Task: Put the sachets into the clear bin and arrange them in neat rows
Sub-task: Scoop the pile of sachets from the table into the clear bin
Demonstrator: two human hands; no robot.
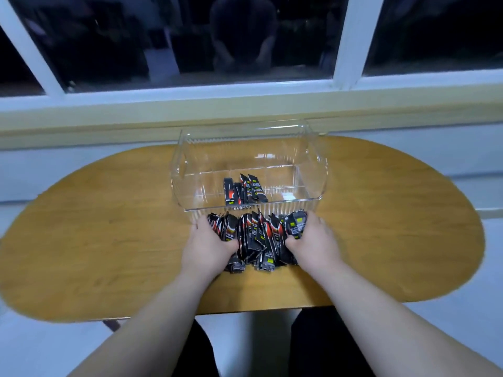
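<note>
- Cupping a pile of sachets between both hands, on the table just in front of the clear bin.
- Left hand: wrapped on the pile's left flank. Fingers curve down the outer side toward the table, and the thumb is pressed into the near side of the pile.
- Right hand: mirrors it on the right flank. Fingers are curled round the far right sachets, with the thumb dug in from the near side.
- Pile: black wrappers with red and white print, some with a small yellow-green label. Many stand on edge, packed side by side between the palms. A few lie flat at the near edge, poking out between the wrists.
- The pile's far edge sits right at the bin's near wall; touching or just short of it, cannot tell.
- Clear bin: upright, open on top, with ribbed see-through walls and a cut-out grip in the left wall. It stands at the far side of the table, close under the window sill.
- Inside the bin: a small group of sachets around the middle of the floor, toward the near wall. They lean on one another at uneven angles, not in an even row.
- Table: wood-grain top with rounded ends.
- Window beyond: dark panes in a white frame.
- Dark trousers show below the table's near edge.
</note>
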